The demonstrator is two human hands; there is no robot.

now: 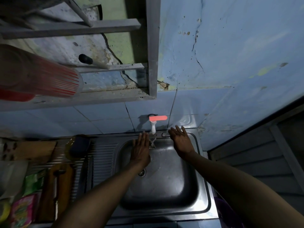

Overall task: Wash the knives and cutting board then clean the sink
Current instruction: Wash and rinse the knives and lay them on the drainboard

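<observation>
Both of our arms reach forward over the steel sink (199,186). Our left hand (139,152) lies flat, palm down, fingers straight and together, over the far half of the basin just left of the water stream; it holds nothing. Our right hand (181,140) is tilted with the palm turned up and inward, fingers spread and relaxed, near the sink's far right corner; it too holds nothing. The two hands are apart, with the tap between them.

One white tap (153,127) comes out of the tiled wall at the sink's far edge, with one red lever (158,118) lying sideways. Water falls from it into the basin. One drain (141,172) shows in the basin floor, partly under our left wrist.

On the ribbed drainboard (103,155) to the left: one wooden cutting board (47,191) near the front edge, with one knife (56,191) lying along it, its blade too dim to trace. A second wooden board (32,150) lies at the far left edge. One dark sponge (79,145) sits at the far edge beside a yellowish bottle (69,145). Colourful packets (21,209) crowd the front left corner; their count is unclear.

Above, one wall rack (153,46) holds one red-striped container (41,76).
</observation>
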